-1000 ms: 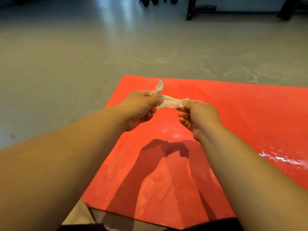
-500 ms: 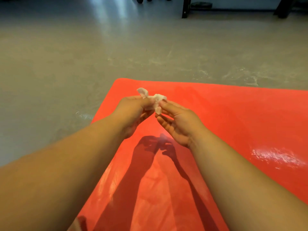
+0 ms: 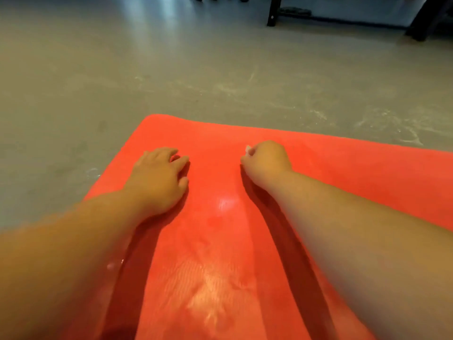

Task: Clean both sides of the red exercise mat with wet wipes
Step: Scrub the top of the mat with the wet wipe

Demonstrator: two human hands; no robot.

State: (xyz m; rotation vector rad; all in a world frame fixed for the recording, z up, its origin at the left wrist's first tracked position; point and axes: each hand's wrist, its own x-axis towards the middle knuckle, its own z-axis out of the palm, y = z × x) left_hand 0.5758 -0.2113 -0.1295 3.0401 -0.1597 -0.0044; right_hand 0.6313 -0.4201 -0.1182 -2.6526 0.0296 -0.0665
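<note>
Mat: the red mat [image 3: 343, 180] lies flat on the floor [image 3: 122, 69]. Its far edge and its left corner show. It runs out of the picture on the right and at the bottom.

Left hand: the left hand [image 3: 159, 177] rests palm down on the mat, near the left edge. Its fingers are spread a bit and mostly straight. It holds nothing.

Right hand: the right hand [image 3: 267, 160] is curled into a fist. It sits low over the mat, close to the far edge. I cannot tell if it touches the mat.

Wipe: a small white bit of the wipe [image 3: 248, 149] pokes out by the thumb of the right hand (the rest is hidden inside the fist).

Hands together: they are apart, with bare red mat between them.

Shiny spots: one pale shiny patch [image 3: 208, 298] shows on the mat between the two arms.

Floor: grey and a bit streaky.

Far away: a dark leg [image 3: 270, 13] of something stands at the top (too cut off to name).
</note>
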